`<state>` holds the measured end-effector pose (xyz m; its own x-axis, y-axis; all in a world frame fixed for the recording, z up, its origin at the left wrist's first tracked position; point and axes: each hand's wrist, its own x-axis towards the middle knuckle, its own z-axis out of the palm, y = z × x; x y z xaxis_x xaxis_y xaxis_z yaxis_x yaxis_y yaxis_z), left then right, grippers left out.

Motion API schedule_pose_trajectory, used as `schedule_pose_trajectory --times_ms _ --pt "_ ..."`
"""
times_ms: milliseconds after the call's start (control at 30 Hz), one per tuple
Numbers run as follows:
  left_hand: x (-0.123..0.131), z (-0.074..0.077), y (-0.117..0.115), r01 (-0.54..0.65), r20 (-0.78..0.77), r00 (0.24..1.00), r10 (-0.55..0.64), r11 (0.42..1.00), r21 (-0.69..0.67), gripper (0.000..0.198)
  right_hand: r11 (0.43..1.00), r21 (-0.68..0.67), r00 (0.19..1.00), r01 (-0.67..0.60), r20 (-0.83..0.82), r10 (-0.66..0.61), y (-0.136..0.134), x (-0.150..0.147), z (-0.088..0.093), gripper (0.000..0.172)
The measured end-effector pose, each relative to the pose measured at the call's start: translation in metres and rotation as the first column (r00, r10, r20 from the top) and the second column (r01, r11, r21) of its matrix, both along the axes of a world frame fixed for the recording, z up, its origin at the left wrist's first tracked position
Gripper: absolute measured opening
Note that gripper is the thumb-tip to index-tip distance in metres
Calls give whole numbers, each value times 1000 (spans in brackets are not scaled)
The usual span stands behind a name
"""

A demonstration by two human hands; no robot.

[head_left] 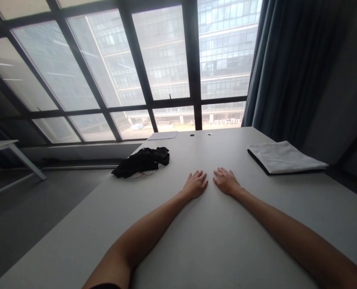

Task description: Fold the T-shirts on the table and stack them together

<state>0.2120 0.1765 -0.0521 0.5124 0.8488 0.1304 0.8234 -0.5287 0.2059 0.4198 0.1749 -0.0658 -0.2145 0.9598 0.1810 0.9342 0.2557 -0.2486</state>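
head view is showing the left hand (195,184) and the right hand (226,181) lying flat, palms down, on a smooth, matte, pale grey counter (202,241). both hands are released, with fingers stretched out and slightly spread, gripping nothing. they are resting side by side near the middle of the counter, thumbs close together but apart, with bare forearms running back toward the camera.

a crumpled black garment (142,161) is lying in a soft, uneven heap to the left of the left hand, near the counter's left edge, with some thin pale trim peeking out beneath it. a folded white cloth (283,157) is sitting to the right of the right hand as a neat flat rectangle, with a dark layer showing along its near edge.

a thin white sheet of paper (163,135) is lying at the far edge, and two small round dots (192,135) are sitting just beside it, too small to identify. behind them, a tall dark-framed window (166,60) is letting in pale light, and a heavy blue-grey curtain (287,72) is hanging in vertical folds.
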Motion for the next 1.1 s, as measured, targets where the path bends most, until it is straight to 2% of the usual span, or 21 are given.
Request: schedule_pose_trajectory --times_ms 367,633,933,1033,1100 --pt "1 1 1 -4 -67 998 6 1000 29 51 1000 -28 1000 12 12 -11 0 1 2 54" --pt "0 -3 4 1 -51 999 2 998 63 49 999 -37 1000 -1 -20 1 2 5 1 54" --pt "1 -3 4 -5 8 1000 5 998 61 49 1000 -24 1000 -3 -25 2 1 5 0 53" --pt "-3 0 13 -24 93 996 15 995 94 42 1000 -21 1000 -5 -15 4 2 6 0 53" --pt "-13 7 26 -81 157 986 60 988 129 38 1000 -22 1000 -4 -7 3 2 6 0 53"
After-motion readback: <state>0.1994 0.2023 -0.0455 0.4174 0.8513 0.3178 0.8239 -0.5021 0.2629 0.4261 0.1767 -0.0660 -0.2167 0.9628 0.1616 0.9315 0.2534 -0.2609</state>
